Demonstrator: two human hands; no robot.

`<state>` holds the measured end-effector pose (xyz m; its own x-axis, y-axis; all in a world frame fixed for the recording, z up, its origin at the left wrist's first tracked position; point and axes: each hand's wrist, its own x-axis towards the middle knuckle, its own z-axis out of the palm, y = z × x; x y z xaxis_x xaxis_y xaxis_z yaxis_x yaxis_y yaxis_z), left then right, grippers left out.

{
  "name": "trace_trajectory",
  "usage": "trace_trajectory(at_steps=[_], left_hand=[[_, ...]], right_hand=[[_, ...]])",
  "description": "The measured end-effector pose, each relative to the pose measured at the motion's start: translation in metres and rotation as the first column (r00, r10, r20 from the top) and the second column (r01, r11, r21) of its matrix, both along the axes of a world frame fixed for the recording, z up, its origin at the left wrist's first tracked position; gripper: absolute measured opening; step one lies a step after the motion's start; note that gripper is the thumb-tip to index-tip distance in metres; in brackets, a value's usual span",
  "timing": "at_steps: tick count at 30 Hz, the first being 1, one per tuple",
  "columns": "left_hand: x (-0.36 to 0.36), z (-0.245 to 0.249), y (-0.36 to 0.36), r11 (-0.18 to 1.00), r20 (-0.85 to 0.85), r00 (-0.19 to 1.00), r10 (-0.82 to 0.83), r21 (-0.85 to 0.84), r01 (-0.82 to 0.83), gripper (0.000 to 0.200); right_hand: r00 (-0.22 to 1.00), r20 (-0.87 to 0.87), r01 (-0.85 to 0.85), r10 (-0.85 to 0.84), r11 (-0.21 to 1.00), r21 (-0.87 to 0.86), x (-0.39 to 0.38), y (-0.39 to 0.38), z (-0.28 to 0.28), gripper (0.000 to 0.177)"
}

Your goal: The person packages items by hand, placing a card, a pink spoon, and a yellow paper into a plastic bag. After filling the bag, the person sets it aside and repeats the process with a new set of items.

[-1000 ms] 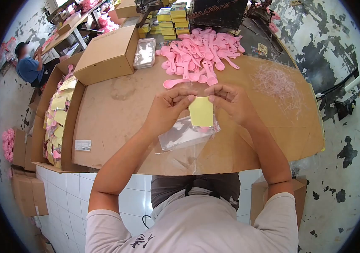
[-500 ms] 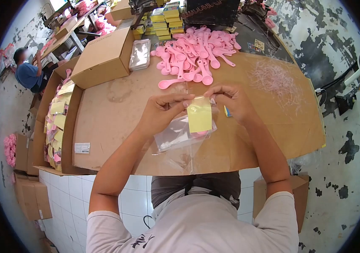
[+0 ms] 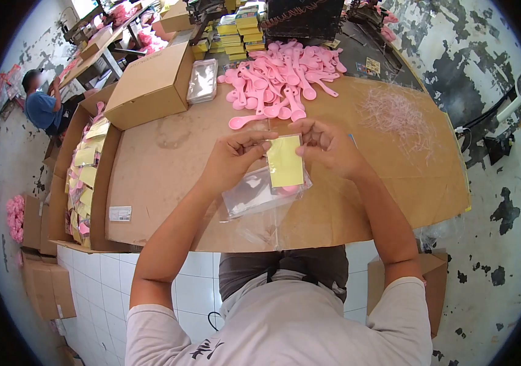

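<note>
A yellow card [image 3: 285,163] in a clear plastic bag is held upright over the table. My left hand [image 3: 236,157] pinches its upper left edge between thumb and fingers. At its upper right edge, my right hand [image 3: 327,146] is closed, thumb against the card's side and index finger at the top. Below the card a bit of a pink spoon [image 3: 288,190] shows; the rest is hidden. Flat clear plastic bags [image 3: 251,192] lie on the cardboard beneath my hands. Beyond them is a heap of pink measuring spoons [image 3: 285,76].
An open carton [image 3: 99,213] at the left holds packed yellow cards and pink spoons. Nearby stand a closed cardboard box [image 3: 147,85] and a stack of clear bags [image 3: 202,80]. Plastic strands [image 3: 401,116] lie at the right. A person in blue [image 3: 44,110] sits far left.
The yellow card has shifted slightly left and up. My right hand has moved its fingers, with the thumb now lower on the card's right edge. The left hand has barely moved.
</note>
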<state>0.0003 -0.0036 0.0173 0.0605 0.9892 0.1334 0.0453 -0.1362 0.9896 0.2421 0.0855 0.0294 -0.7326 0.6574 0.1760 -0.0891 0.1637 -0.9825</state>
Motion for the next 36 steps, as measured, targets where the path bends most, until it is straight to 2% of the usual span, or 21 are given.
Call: trace_trajectory(at_steps=[2,6,9,11,12,14,16,17,18,19,21,24,26,28,30,31,33,36], left_hand=[[0.000,0.000,0.000,1.000,0.035,0.999,0.003,0.014,-0.003,0.029],[0.010,0.008,-0.004,0.996,0.143,0.990,0.013,0.089,-0.026,0.034],[-0.004,0.011,-0.010,0.991,-0.020,0.994,-0.112,-0.076,0.110,0.041],[-0.012,0.015,-0.023,0.993,-0.049,0.998,-0.028,-0.113,0.023,0.039],[-0.017,0.017,-0.030,0.991,-0.065,0.998,0.014,-0.130,-0.022,0.038],[-0.048,0.016,-0.046,0.989,-0.088,0.988,0.126,-0.061,-0.131,0.031],[-0.087,0.012,-0.064,0.919,-0.083,0.915,0.394,-0.002,-0.395,0.024],[-0.106,0.011,-0.072,0.861,0.040,0.867,0.496,0.104,-0.497,0.022],[-0.138,0.000,-0.079,0.768,0.263,0.788,0.556,0.199,-0.608,0.031],[-0.146,0.013,-0.081,0.641,0.524,0.621,0.583,0.174,-0.748,0.041],[-0.144,0.033,-0.084,0.650,0.688,0.566,0.454,0.178,-0.738,0.047],[-0.116,0.030,-0.077,0.731,0.230,0.732,0.641,0.110,-0.674,0.046],[-0.096,0.016,-0.064,0.901,-0.128,0.893,0.432,0.087,-0.424,0.039],[-0.050,0.011,-0.049,0.960,-0.425,0.867,0.262,0.026,-0.278,0.031],[-0.011,0.011,-0.037,0.987,-0.565,0.810,0.155,0.055,-0.151,0.031],[0.004,0.015,-0.030,0.991,-0.679,0.724,0.123,0.052,-0.120,0.031],[0.014,0.004,-0.019,0.990,-0.799,0.593,0.101,0.137,0.015,0.029],[0.013,-0.002,-0.003,0.995,-0.819,0.572,0.045,0.085,0.043,0.026]], right_hand=[[0.996,0.034,-0.085,0.086,0.996,-0.018,0.000,0.002,-0.004,0.035],[0.997,0.012,-0.074,0.074,0.997,-0.022,-0.001,0.002,-0.004,0.033],[0.996,-0.037,-0.085,0.084,0.996,-0.038,0.001,-0.002,0.001,0.032],[0.994,-0.069,-0.088,0.086,0.996,-0.017,0.003,0.002,0.000,0.029],[0.998,0.070,-0.008,-0.003,0.988,0.151,0.008,0.005,0.004,0.029],[0.927,0.287,0.075,-0.241,0.870,0.487,0.027,0.014,0.013,0.030],[0.896,0.305,0.103,-0.322,0.820,0.563,0.044,0.027,0.007,0.033],[0.878,0.310,0.116,-0.364,0.792,0.600,0.051,0.033,0.005,0.034],[0.863,0.325,0.099,-0.387,0.760,0.642,0.058,0.039,0.005,0.035],[0.847,0.339,0.081,-0.410,0.729,0.680,0.063,0.043,0.005,0.035],[0.822,0.388,0.023,-0.416,0.705,0.709,0.073,0.045,0.004,0.036],[0.785,0.486,-0.079,-0.385,0.715,0.695,0.082,0.048,0.005,0.037],[0.744,0.543,-0.125,-0.390,0.716,0.687,0.084,0.052,-0.003,0.038],[0.763,0.516,-0.083,-0.388,0.734,0.674,0.083,0.053,-0.002,0.033],[0.775,0.496,-0.046,-0.392,0.748,0.662,0.079,0.053,-0.002,0.028],[0.777,0.488,-0.030,-0.397,0.752,0.658,0.077,0.053,-0.001,0.025],[0.781,0.478,-0.005,-0.401,0.762,0.647,0.075,0.054,0.000,0.021],[0.808,0.444,0.025,-0.387,0.775,0.631,0.076,0.055,-0.002,0.017]])
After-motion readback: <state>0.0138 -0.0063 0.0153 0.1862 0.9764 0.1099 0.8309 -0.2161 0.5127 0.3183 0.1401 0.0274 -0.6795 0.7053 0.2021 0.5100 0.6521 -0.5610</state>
